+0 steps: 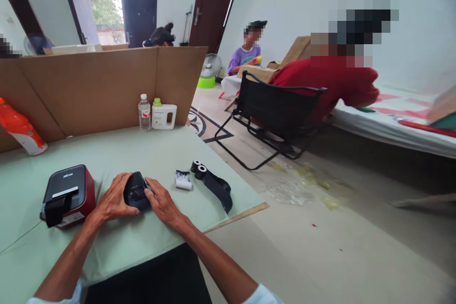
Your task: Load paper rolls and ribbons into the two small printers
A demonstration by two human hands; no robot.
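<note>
Left hand [116, 200] holds left side of small black device [137, 193], thumb along near edge. Right hand [162, 202] touches right side with fingertips; whether it also clamps, cannot tell. Device is at green-covered table [107, 147], between red-and-black machine [69, 192] and small white roll [184, 184]. Black curved piece [215, 188] lies farther right.

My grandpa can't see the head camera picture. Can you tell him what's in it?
A person's left hand and right hand hold a small black device on a pale green table. To its left sits a red-and-black machine; to its right lies a small white roll. Behind stand a clear water bottle and white jug.
</note>
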